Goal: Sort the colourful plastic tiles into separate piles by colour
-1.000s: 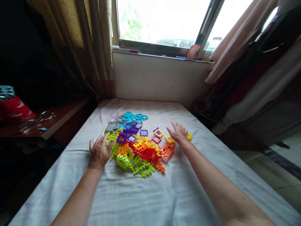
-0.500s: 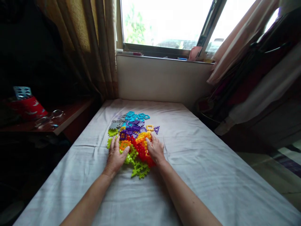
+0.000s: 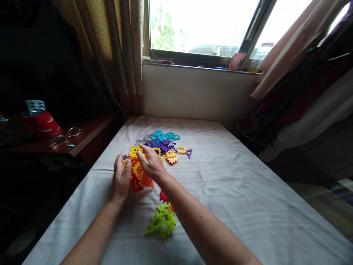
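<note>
A bunch of red, orange and yellow interlocking plastic pieces (image 3: 139,175) is pressed between my two hands above the bed's left side. My left hand (image 3: 121,180) cups it from the left, thumb up. From the right, my right hand (image 3: 151,163) closes against it, its fingers reaching over the yellow pieces. I cannot tell whether the bunch is clear of the sheet. Behind lie purple pieces (image 3: 162,145), turquoise pieces (image 3: 165,135) and partly hidden grey pieces (image 3: 143,140). Lime-green pieces (image 3: 162,222) lie nearer me, with a red piece (image 3: 163,196) beside my right forearm.
A pale sheet (image 3: 220,184) with shallow creases covers the bed. Loose yellow pieces (image 3: 171,157) and a purple triangle (image 3: 189,153) lie right of the pile. On the left, a wooden table (image 3: 91,134) bears glasses (image 3: 64,137) and a red container (image 3: 45,125). Clothes (image 3: 311,95) hang at right.
Both hands have drawn together and moved left, carrying or pushing the red, orange and yellow pieces along. The green pieces now lie apart, nearer me. The view has shifted slightly.
</note>
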`<control>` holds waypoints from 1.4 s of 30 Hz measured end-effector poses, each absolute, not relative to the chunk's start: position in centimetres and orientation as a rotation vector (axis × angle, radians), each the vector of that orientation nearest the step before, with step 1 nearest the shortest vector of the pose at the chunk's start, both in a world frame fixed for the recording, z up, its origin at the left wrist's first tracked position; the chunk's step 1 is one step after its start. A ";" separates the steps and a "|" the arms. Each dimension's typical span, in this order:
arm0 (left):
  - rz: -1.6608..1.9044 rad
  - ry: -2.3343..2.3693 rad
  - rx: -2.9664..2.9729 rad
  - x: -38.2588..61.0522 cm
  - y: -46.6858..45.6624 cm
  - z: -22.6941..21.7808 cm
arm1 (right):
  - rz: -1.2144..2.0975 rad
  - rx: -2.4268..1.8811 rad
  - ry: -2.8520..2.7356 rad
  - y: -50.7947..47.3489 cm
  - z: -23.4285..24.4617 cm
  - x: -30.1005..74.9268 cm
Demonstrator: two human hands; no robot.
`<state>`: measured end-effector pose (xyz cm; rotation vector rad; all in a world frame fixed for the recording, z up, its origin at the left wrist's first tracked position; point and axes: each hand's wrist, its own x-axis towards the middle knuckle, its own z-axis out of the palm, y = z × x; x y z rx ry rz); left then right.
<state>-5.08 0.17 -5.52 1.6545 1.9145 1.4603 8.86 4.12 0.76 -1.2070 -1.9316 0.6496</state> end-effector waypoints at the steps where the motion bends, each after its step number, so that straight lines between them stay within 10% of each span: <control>1: 1.523 1.917 1.577 -5.8 0.1 -5.3 | 0.600 -1.191 -1.951 5.2 1.0 9.5; 19: 1.358 1.798 1.471 -9.7 0.6 -7.5 | 0.457 -1.928 -1.995 23.7 -4.1 15.5; 42: 0.666 1.527 2.366 -8.4 -4.2 -5.3 | 0.570 -1.065 -2.587 -1.0 0.3 20.9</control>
